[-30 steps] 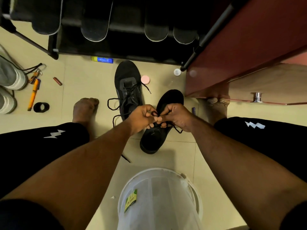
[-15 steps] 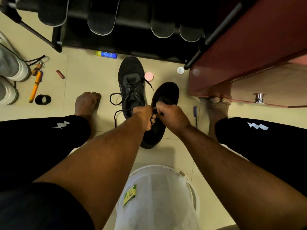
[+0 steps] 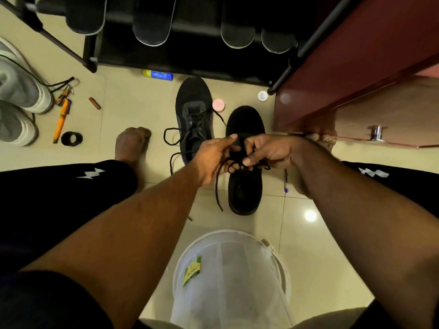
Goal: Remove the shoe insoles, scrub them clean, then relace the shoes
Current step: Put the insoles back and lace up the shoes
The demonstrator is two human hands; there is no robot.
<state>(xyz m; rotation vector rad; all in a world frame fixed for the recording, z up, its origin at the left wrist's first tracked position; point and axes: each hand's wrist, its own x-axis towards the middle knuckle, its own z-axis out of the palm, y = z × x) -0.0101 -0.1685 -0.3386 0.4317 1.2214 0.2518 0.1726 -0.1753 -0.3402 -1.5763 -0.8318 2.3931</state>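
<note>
Two black shoes stand side by side on the tiled floor. The left shoe (image 3: pixel 193 110) is laced, and its loose lace ends loop out to the left. Over the middle of the right shoe (image 3: pixel 245 186) my left hand (image 3: pixel 212 157) and my right hand (image 3: pixel 269 151) meet, both pinching a black shoelace (image 3: pixel 218 191). One end of that lace hangs down beside the shoe's left side. Several dark insoles (image 3: pixel 152 27) lean upright on the black rack at the back.
A white bucket (image 3: pixel 280 260) stands close in front of me. Grey sneakers (image 3: pixel 19 91), an orange pen (image 3: pixel 60 119) and a black ring (image 3: pixel 71 138) lie at the left. A red-brown cabinet (image 3: pixel 356 67) is at the right, with small caps (image 3: pixel 218 105) near it. My bare feet flank the shoes.
The right shoe now sits straighter and nearer. My hands have drawn the lace up and out, so that a long end now hangs beside the shoe.
</note>
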